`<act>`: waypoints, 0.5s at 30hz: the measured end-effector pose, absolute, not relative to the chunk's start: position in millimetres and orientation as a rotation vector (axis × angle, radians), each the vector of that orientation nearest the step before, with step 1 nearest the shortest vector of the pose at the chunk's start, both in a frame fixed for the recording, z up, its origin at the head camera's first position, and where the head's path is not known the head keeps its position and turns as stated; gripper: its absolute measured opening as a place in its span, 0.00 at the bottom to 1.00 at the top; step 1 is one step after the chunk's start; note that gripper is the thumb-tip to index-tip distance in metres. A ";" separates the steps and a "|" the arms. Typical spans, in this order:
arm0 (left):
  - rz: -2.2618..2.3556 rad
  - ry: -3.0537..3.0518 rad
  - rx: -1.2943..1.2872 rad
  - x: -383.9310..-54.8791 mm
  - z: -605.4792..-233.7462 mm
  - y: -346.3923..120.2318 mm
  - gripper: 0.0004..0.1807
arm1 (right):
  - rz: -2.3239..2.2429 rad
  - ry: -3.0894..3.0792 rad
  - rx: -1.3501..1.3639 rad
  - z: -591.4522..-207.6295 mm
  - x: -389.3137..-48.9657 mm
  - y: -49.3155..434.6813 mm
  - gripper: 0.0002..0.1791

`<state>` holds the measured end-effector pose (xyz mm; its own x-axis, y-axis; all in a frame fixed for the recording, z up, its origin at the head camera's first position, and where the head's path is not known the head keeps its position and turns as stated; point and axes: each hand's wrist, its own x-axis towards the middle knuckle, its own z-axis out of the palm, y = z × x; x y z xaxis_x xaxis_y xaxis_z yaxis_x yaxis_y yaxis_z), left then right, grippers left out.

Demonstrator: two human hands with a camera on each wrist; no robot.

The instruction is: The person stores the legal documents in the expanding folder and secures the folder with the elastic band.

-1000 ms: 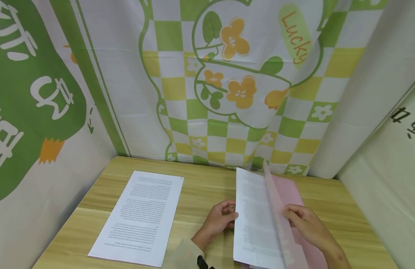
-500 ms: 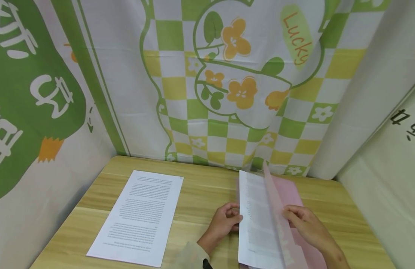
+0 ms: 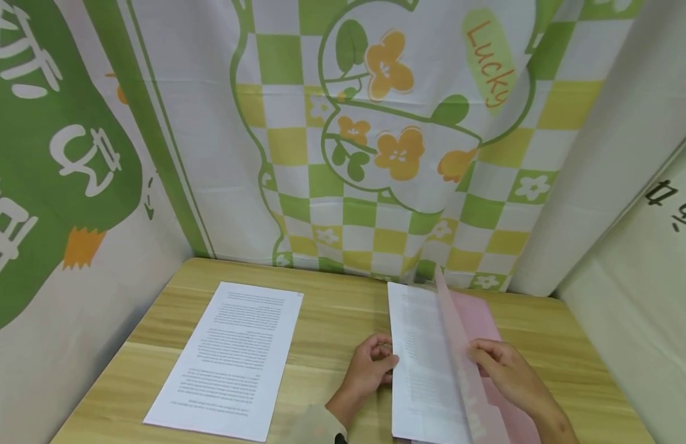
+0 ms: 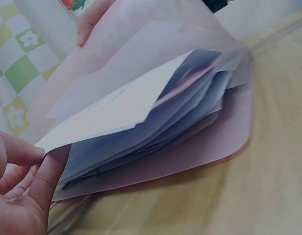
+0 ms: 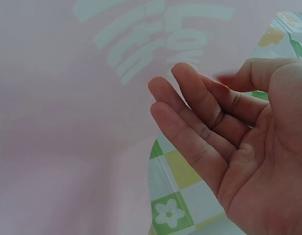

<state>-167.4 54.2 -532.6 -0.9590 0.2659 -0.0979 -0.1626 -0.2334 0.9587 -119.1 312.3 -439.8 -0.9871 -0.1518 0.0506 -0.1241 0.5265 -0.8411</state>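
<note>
A pink file folder lies at the right of the table, with its translucent cover raised. Inside is a stack of papers, fanned apart at the near end in the left wrist view. My left hand pinches the left edge of the top printed paper between thumb and fingers. The index finger slips under that paper in the left wrist view. My right hand pinches the cover's edge with thumb and forefinger and holds it up. In the right wrist view its other fingers extend loosely beside the cover.
A separate printed stack of white paper lies on the left of the wooden table. A patterned green and yellow curtain hangs along the back edge, with white fabric walls on both sides.
My left hand has shifted slightly to the right. The paper's left edge went right, then back left, and its printed pattern looks different now. The right hand keeps holding the cover.
</note>
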 end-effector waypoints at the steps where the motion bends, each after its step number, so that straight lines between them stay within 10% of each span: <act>1: 2.264 1.747 0.128 -166.5 -533.0 55.0 0.15 | -1.494 2.720 -0.243 -440.0 -118.9 312.5 0.15; 15: 2.254 1.774 0.130 -164.9 -526.7 61.8 0.14 | -1.483 2.747 -0.262 -439.4 -117.9 312.5 0.14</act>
